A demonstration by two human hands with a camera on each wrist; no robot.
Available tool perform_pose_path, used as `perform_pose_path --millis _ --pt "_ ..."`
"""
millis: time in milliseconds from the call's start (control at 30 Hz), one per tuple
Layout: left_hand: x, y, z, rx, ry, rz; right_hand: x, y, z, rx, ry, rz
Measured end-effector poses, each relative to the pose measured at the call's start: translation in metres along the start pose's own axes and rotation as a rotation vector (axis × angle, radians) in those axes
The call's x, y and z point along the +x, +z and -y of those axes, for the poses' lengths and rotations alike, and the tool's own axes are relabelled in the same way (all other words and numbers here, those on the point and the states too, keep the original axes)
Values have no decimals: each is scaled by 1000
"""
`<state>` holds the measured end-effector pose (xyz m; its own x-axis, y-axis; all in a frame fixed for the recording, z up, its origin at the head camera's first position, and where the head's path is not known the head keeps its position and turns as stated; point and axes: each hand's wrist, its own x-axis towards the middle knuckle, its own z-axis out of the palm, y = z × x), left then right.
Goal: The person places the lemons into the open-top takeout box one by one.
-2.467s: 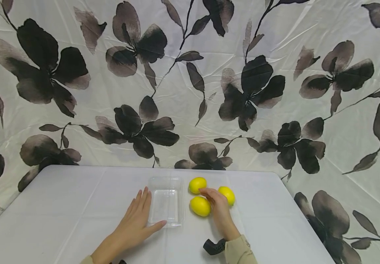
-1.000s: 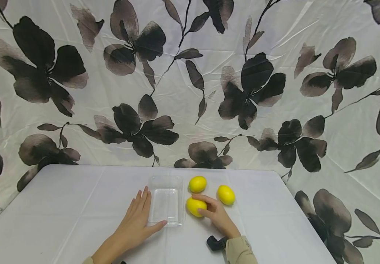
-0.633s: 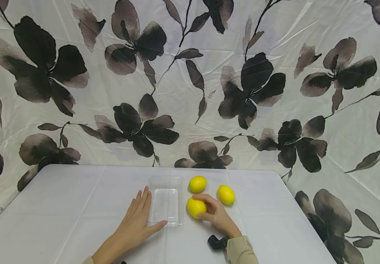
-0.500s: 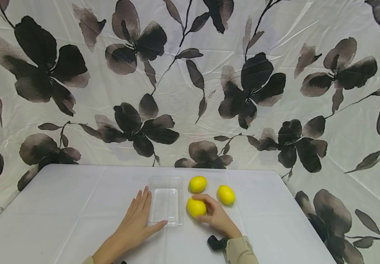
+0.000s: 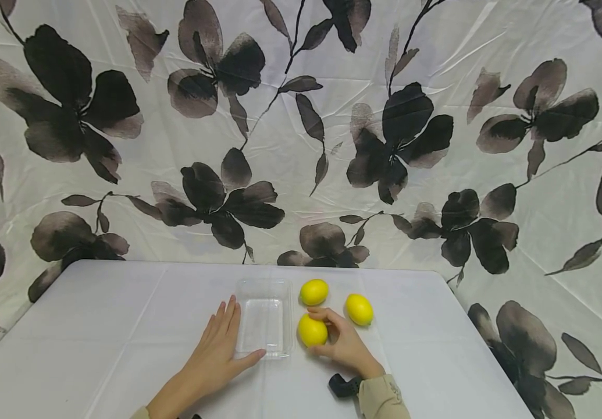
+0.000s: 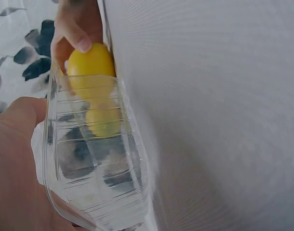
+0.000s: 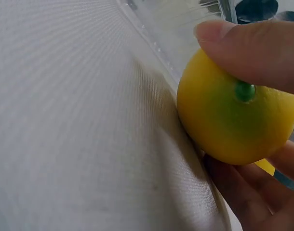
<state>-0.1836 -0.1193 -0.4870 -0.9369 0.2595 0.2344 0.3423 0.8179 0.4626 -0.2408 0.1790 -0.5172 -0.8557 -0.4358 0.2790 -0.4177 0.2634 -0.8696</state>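
My left hand (image 5: pixel 216 344) lies along the left side of a clear plastic container (image 5: pixel 262 319), fingers straight and thumb at its near edge. The left wrist view shows that hand against the container's (image 6: pixel 96 168) wall. To the right of the container, my right hand (image 5: pixel 346 342) holds the nearest yellow lemon (image 5: pixel 311 331) between thumb and fingers. Close up, the lemon (image 7: pixel 224 115) has a green nub at its end, with the thumb (image 7: pixel 262 53) over it; it appears to sit on the white cloth. Two other lemons stand apart: one behind (image 5: pixel 313 292), one at right (image 5: pixel 359 309).
A white cloth covers the table (image 5: pixel 96 343). Behind it hangs a floral backdrop (image 5: pixel 301 145). A black curved piece (image 5: pixel 342 386) sits by the right wrist, next to a beige sleeve (image 5: pixel 383 397).
My right hand has come round the nearest lemon, drawn it slightly left, then turned it a little and shifted it slightly back right. My left hand and the container stay put.
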Motion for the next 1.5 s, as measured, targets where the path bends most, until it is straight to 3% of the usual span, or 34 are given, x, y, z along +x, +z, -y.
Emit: perform_pose_path --millis 333,800,1133,1500 --pt "0 0 0 2 -3 1 0 -4 4 -131 -29 21" --pt "4 0 -2 13 -6 11 9 -13 19 -108 48 -68" --pt "5 -1 -3 8 -1 -8 36 -13 53 -119 49 -130" --pt "5 -1 -3 10 2 -5 76 9 82 -200 139 -79"
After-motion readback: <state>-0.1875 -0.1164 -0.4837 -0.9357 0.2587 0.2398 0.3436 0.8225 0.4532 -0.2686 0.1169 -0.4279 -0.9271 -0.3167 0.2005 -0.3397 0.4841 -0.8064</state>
